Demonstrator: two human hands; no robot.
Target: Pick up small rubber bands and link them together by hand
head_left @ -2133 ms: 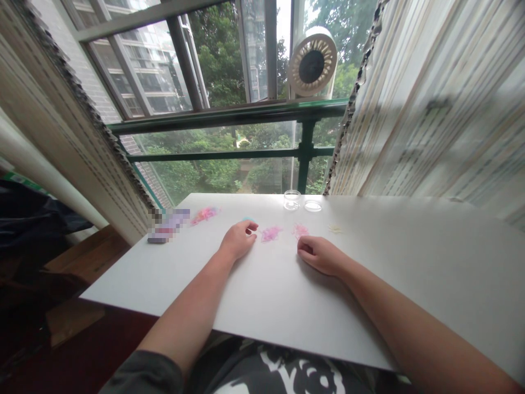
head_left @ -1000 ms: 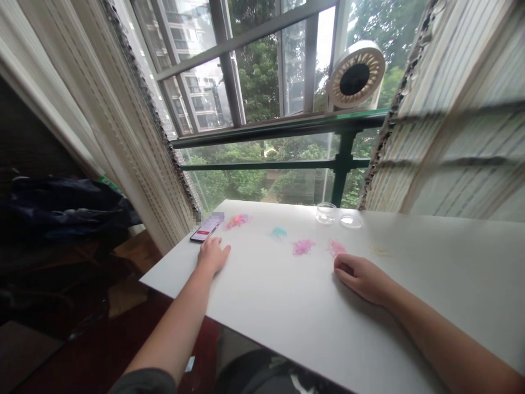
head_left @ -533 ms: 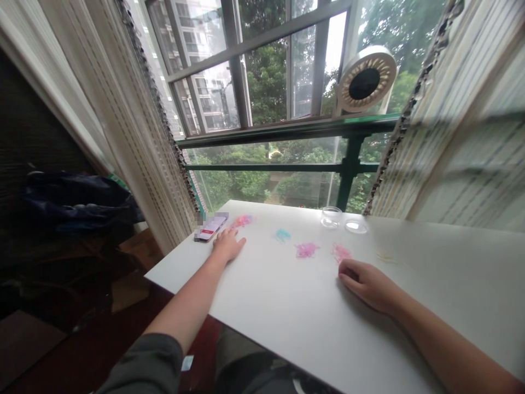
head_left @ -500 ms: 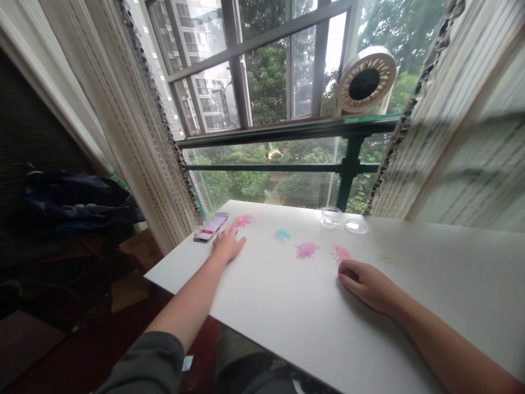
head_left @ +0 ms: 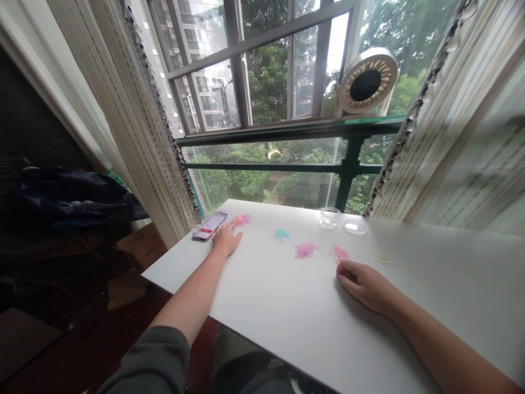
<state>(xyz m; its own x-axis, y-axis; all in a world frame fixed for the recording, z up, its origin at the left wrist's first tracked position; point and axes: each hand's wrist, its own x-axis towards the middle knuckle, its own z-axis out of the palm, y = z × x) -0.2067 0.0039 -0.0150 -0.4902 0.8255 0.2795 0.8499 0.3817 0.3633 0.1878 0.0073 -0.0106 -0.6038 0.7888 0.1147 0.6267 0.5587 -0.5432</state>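
Note:
My left hand (head_left: pixel 227 239) lies toward the far left of the white table, fingers stretched out. Its fingertips reach the edge of a mixed pink, orange and blue pile of small bits (head_left: pixel 241 220), which look like tiny rubber bands. Just left of that hand is a phone (head_left: pixel 211 226) with a lit screen. My right hand (head_left: pixel 359 282) rests loosely closed on the table; nothing shows in it. Right behind its knuckles is a pink pile (head_left: pixel 339 252). Between the hands are a purple pile (head_left: pixel 305 250) and a smaller blue one (head_left: pixel 281 235).
A clear round container (head_left: pixel 330 218) stands at the table's back edge, beside a clear round lid (head_left: pixel 355 227). A few pale yellow bits (head_left: pixel 383 257) lie right of the pink pile. Behind the table (head_left: pixel 279 306) are a green railing (head_left: pixel 287 131), a round fan (head_left: pixel 367 81) and curtains.
My left hand has shifted slightly, its fingers extending further toward the mixed pile. My right hand stays in place. The view has moved a little.

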